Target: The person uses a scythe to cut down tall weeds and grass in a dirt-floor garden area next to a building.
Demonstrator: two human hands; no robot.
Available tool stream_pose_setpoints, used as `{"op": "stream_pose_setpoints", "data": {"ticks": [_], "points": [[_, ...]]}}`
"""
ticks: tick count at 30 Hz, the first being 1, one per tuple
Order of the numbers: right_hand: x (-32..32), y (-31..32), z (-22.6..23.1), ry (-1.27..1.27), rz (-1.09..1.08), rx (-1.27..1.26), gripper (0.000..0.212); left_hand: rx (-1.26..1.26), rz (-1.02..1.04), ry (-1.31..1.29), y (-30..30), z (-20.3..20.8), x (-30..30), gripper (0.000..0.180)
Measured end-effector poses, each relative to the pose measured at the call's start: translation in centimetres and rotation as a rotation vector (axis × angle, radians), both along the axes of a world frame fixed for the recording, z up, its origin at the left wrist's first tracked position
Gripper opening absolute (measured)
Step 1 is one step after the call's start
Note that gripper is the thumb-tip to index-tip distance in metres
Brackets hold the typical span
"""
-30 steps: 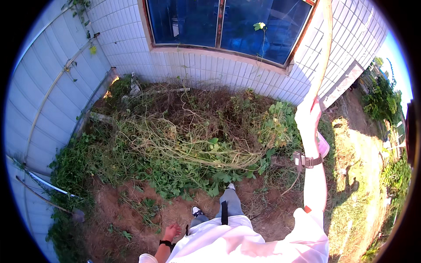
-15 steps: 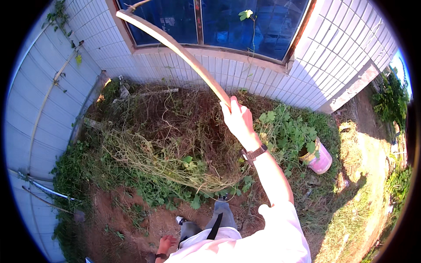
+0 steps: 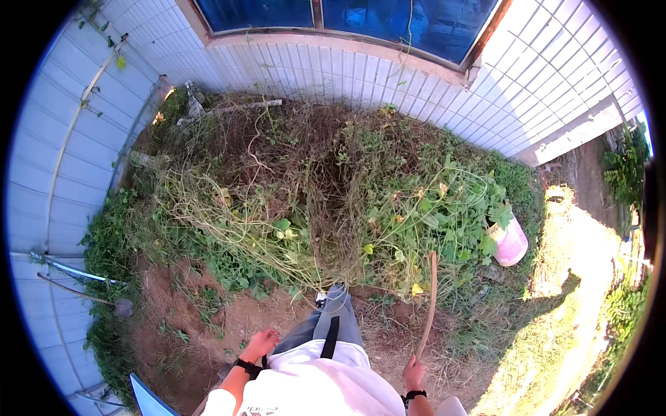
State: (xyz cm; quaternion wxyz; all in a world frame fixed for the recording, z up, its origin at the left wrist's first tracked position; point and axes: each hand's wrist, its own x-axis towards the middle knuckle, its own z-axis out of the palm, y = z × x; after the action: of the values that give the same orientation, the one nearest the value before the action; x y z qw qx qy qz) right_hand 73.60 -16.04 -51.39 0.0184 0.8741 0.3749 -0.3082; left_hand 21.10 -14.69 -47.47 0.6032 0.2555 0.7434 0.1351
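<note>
My right hand [image 3: 414, 374] is low at the right, by my side, closed round the lower end of a bare wooden stick [image 3: 433, 305]. The stick slants upward and slightly right, its top end against the edge of the cut vines and leaves [image 3: 409, 229]. To the left of my body hangs my left hand [image 3: 261, 344], holding nothing, its fingers loosely apart above the soil. In front of my legs lies a wide heap of dry brown and yellow-green vines [image 3: 243, 215], with a dark gap near its middle.
A pink-and-white bucket [image 3: 512, 243] lies tilted beside the leaves at the right. Behind the heap stands a white tiled wall [image 3: 333, 73] with a blue-glazed window [image 3: 368, 17]. A pale metal fence [image 3: 76, 166] borders the left; a long-handled tool [image 3: 76, 290] leans there.
My right hand has swung the stick down from high near the window to my right side. More green vines now lie at the right of the heap. My left hand shows further up.
</note>
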Motion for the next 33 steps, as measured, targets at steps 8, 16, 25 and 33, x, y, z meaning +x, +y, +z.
{"op": "stream_pose_setpoints", "data": {"ticks": [8, 16, 25, 33], "points": [[-4.1, 3.5, 6.4, -0.031, 0.099, 0.094, 0.05, 0.063, -0.363, 0.035, 4.2, -6.3, -0.6, 0.026], [7.5, -4.9, 9.3, -0.092, 0.146, 0.018, 0.054, 0.06, 0.211, -0.161, 4.1, -4.7, 5.0, 0.021], [13.3, 23.0, 2.5, 0.372, 0.108, 0.411, 0.042, -0.259, 0.59, -0.072, -7.3, -7.3, 13.6, 0.021], [5.6, 56.9, 10.7, 0.598, 0.524, 0.813, 0.024, -0.166, 0.588, 0.024, -6.3, 0.4, 28.1, 0.026]]}}
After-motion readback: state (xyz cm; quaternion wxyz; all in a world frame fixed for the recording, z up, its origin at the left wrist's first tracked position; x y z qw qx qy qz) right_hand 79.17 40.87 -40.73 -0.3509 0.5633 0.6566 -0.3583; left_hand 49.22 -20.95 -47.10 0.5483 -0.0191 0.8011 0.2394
